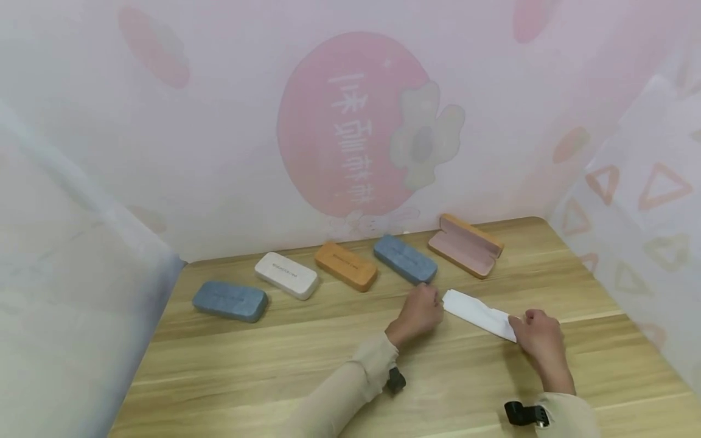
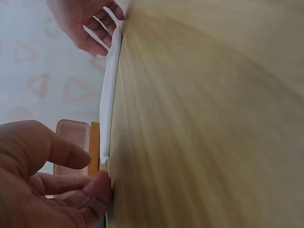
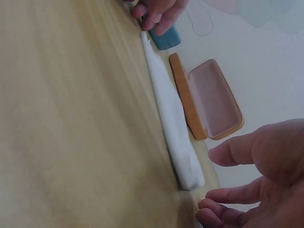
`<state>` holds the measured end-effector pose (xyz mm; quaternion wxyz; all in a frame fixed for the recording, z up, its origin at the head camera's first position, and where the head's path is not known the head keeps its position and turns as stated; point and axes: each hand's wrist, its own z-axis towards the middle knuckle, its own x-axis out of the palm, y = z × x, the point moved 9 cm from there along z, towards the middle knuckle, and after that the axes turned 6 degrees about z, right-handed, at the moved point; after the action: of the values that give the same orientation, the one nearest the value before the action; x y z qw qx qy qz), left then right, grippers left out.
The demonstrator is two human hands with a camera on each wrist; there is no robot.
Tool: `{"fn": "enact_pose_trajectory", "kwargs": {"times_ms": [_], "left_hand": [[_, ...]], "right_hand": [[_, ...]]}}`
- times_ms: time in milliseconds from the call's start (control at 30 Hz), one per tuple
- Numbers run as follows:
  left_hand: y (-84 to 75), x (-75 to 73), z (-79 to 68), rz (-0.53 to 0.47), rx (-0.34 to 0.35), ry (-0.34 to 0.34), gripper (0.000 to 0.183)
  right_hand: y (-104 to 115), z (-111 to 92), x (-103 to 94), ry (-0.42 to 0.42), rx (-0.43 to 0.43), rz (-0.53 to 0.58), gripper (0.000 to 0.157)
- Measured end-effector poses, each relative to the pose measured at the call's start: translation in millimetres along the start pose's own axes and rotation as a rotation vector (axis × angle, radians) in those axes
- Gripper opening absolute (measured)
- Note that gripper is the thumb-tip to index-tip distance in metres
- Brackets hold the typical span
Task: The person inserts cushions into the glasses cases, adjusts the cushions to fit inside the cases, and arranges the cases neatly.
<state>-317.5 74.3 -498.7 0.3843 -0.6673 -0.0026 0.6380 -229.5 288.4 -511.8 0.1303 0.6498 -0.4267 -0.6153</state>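
Note:
A folded white cloth lies as a long flat strip on the table, slanting between both hands. My left hand rests by its left end. In the left wrist view the thumb and fingers of that hand stand apart, just short of the cloth's tip, with nothing between them. At the other end is my right hand. Its thumb and fingers are spread beside the cloth's rounded end in the right wrist view, holding nothing. An orange glasses case with a pink lining sits open just behind the cloth.
Closed glasses cases line the back of the wooden table: a blue one, an orange one, a white one and another blue one at the left. Patterned pale walls enclose the back and sides.

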Motion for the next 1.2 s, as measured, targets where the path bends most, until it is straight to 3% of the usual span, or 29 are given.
{"fn": "enact_pose_trajectory", "kwargs": {"times_ms": [100, 200, 400, 633, 767, 900, 967, 1100, 1200], "left_hand": [[-5.3, 5.2, 5.6, 0.125, -0.031, 0.017, 0.031], [-12.3, 8.1, 9.6, 0.207, -0.073, 0.028, 0.023], [-23.5, 8.8, 14.9, 0.367, -0.125, -0.038, 0.020], [-20.9, 11.6, 15.9, 0.391, -0.129, -0.134, 0.004], [-18.9, 13.1, 17.3, 0.393, -0.102, -0.141, 0.002], [-14.7, 13.3, 17.8, 0.317, -0.081, -0.103, 0.005], [-10.9, 12.0, 17.3, 0.191, -0.081, -0.081, 0.007], [-4.8, 7.1, 16.4, -0.081, -0.069, -0.041, 0.034], [-0.4, 3.5, 16.5, -0.172, -0.067, -0.041, 0.035]], "right_hand": [[-5.9, -0.6, 2.8, 0.010, 0.030, -0.038, 0.066], [-8.8, -0.7, 8.1, 0.024, 0.044, -0.010, 0.066], [-7.2, 0.3, 13.3, -0.004, 0.036, 0.030, 0.056], [-1.6, 2.5, 15.0, -0.067, 0.013, -0.002, 0.044], [-2.3, 4.2, 13.6, -0.099, 0.013, 0.022, 0.040], [-6.2, 6.0, 9.7, -0.136, 0.014, 0.096, 0.038], [-9.3, 6.4, 6.9, -0.140, 0.024, 0.159, 0.037], [-13.5, 5.8, -0.2, -0.119, 0.055, 0.278, 0.040], [-13.9, 6.1, -1.7, -0.070, 0.076, 0.388, 0.041]]}}
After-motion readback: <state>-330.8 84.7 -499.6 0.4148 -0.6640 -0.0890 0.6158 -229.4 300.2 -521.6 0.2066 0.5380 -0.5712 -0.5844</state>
